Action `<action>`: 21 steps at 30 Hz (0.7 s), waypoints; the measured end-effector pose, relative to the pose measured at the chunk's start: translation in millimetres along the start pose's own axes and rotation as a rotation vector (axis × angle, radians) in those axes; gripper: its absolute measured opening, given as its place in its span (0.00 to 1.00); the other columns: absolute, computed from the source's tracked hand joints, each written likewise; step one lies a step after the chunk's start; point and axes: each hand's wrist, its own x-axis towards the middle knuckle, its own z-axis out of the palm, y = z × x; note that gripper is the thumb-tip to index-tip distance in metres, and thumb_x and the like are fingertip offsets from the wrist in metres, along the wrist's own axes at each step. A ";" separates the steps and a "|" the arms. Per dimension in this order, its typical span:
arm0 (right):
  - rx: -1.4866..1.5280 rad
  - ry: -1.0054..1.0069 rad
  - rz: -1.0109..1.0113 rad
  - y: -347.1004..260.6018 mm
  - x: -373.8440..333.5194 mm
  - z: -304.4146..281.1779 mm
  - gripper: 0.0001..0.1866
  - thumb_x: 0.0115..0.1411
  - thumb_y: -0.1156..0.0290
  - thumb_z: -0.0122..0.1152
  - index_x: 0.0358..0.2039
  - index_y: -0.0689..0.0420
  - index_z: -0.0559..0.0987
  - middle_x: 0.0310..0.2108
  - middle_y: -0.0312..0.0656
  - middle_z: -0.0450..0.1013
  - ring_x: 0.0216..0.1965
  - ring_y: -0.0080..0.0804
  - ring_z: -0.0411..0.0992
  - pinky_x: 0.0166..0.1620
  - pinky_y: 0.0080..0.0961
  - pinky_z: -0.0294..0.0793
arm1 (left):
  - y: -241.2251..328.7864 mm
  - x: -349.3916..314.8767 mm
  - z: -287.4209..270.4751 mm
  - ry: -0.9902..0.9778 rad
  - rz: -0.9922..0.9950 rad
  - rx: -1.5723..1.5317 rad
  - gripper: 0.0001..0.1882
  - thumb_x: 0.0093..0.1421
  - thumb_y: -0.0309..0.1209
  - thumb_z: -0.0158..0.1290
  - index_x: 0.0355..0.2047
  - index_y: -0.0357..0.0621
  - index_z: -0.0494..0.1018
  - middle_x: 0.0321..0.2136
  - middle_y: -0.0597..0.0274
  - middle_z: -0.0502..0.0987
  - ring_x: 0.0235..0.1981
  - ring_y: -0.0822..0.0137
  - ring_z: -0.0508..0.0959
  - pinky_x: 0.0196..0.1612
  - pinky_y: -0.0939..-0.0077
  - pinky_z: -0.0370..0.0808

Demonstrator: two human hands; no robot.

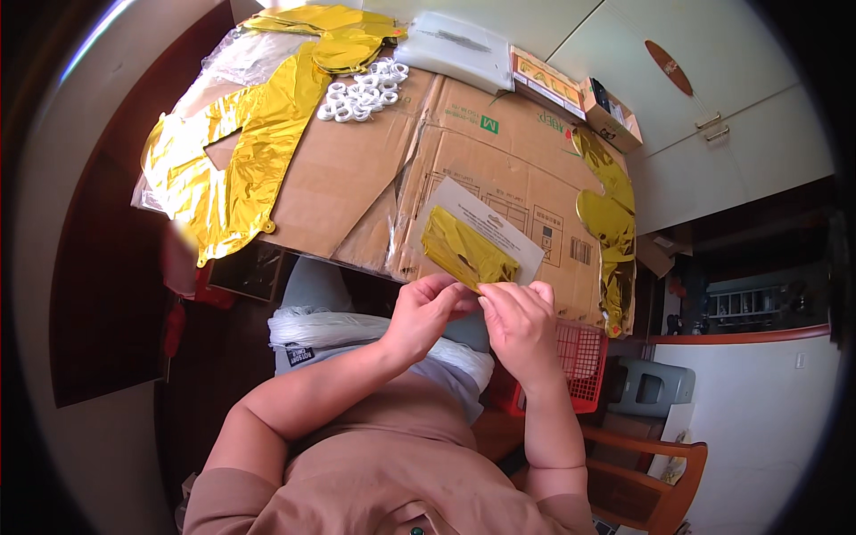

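My left hand [428,309] and my right hand [523,321] meet at the near edge of a flat packet, fingertips pinched close together there. In the packet, a folded gold foil balloon [468,247] lies against a whitish printed card [486,217] with a hanging slot. The packet rests tilted over the front of the flattened cardboard [357,169]. Exactly what sits between my fingertips is partly hidden by the fingers. To the left, large flat gold foil balloons [278,125] are spread out. Another gold foil balloon [613,209] lies along the right edge.
Small white rings [361,94] lie heaped near the back. Behind them are a stack of clear plastic bags [456,52], a shallow box [548,82] and a small open carton [613,120]. A red basket [584,364], a grey stool [658,385] and a wooden chair [691,477] stand at lower right.
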 end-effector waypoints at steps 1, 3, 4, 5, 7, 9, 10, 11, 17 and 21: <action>-0.051 0.004 -0.020 -1.6 -1.4 0.8 0.10 0.56 0.74 0.66 0.39 0.58 0.81 0.33 0.39 0.79 0.34 0.36 0.75 0.43 0.34 0.67 | 0.9 -0.1 -0.6 0.006 -0.027 -0.003 0.11 0.69 0.29 0.50 0.44 0.33 0.77 0.38 0.58 0.82 0.38 0.70 0.82 0.48 0.73 0.80; -0.147 0.014 -0.062 -5.0 -5.8 3.5 0.12 0.54 0.75 0.66 0.41 0.58 0.80 0.34 0.38 0.78 0.34 0.34 0.75 0.44 0.35 0.67 | -3.6 0.1 -7.4 -0.010 -0.051 0.018 0.12 0.69 0.29 0.49 0.44 0.34 0.77 0.38 0.57 0.82 0.38 0.70 0.82 0.47 0.72 0.80; -0.196 -0.001 -0.081 -3.4 -11.3 7.5 0.17 0.53 0.75 0.67 0.45 0.58 0.80 0.37 0.38 0.78 0.36 0.33 0.76 0.45 0.36 0.67 | -6.4 -0.7 -9.6 -0.018 -0.063 0.028 0.12 0.70 0.30 0.48 0.44 0.34 0.77 0.38 0.57 0.82 0.38 0.69 0.82 0.47 0.72 0.80; -0.232 0.012 -0.096 -3.4 -15.6 11.4 0.19 0.53 0.75 0.67 0.47 0.57 0.79 0.38 0.39 0.78 0.36 0.33 0.75 0.45 0.36 0.67 | -8.6 -2.8 -9.3 -0.024 -0.062 0.019 0.12 0.70 0.30 0.48 0.44 0.34 0.77 0.39 0.57 0.82 0.38 0.69 0.82 0.47 0.71 0.80; -0.305 0.037 -0.126 -5.2 -22.5 18.3 0.22 0.52 0.75 0.67 0.50 0.57 0.79 0.40 0.40 0.77 0.37 0.33 0.75 0.46 0.37 0.67 | -14.2 -8.1 -8.0 -0.035 -0.061 0.000 0.12 0.70 0.29 0.48 0.44 0.34 0.78 0.39 0.57 0.82 0.38 0.69 0.82 0.47 0.70 0.80; -0.338 -0.006 -0.187 -4.1 -29.2 18.4 0.22 0.54 0.73 0.61 0.51 0.58 0.79 0.43 0.43 0.76 0.38 0.34 0.75 0.47 0.37 0.67 | -20.9 -12.0 -9.0 -0.063 -0.083 -0.035 0.12 0.70 0.29 0.47 0.46 0.34 0.77 0.41 0.57 0.81 0.41 0.68 0.81 0.49 0.68 0.79; -0.355 -0.021 -0.200 -4.6 -31.8 18.5 0.21 0.54 0.73 0.60 0.51 0.58 0.79 0.43 0.44 0.76 0.39 0.34 0.75 0.47 0.37 0.67 | -23.0 -14.0 -8.8 -0.063 -0.099 -0.053 0.13 0.70 0.29 0.47 0.46 0.34 0.77 0.42 0.57 0.81 0.42 0.68 0.81 0.49 0.68 0.79; -0.374 -0.036 -0.212 -4.3 -34.0 18.4 0.20 0.55 0.72 0.58 0.50 0.58 0.79 0.44 0.45 0.76 0.39 0.35 0.75 0.47 0.38 0.67 | -25.7 -16.0 -8.3 -0.066 -0.115 -0.070 0.13 0.71 0.29 0.47 0.47 0.34 0.76 0.42 0.57 0.80 0.43 0.68 0.81 0.49 0.67 0.79; -0.346 -0.018 -0.266 2.4 -38.4 23.5 0.19 0.56 0.72 0.55 0.49 0.63 0.79 0.37 0.46 0.73 0.38 0.38 0.72 0.47 0.37 0.69 | -36.9 -17.0 -10.4 -0.080 -0.145 -0.107 0.13 0.71 0.30 0.46 0.46 0.36 0.76 0.43 0.57 0.80 0.44 0.67 0.81 0.51 0.67 0.78; -0.372 0.003 -0.254 7.7 -37.0 31.6 0.20 0.56 0.72 0.55 0.49 0.64 0.79 0.34 0.44 0.71 0.37 0.38 0.72 0.46 0.37 0.70 | -35.8 -17.9 -9.3 -0.099 -0.146 -0.123 0.13 0.72 0.32 0.46 0.46 0.36 0.77 0.42 0.57 0.81 0.43 0.67 0.81 0.51 0.67 0.78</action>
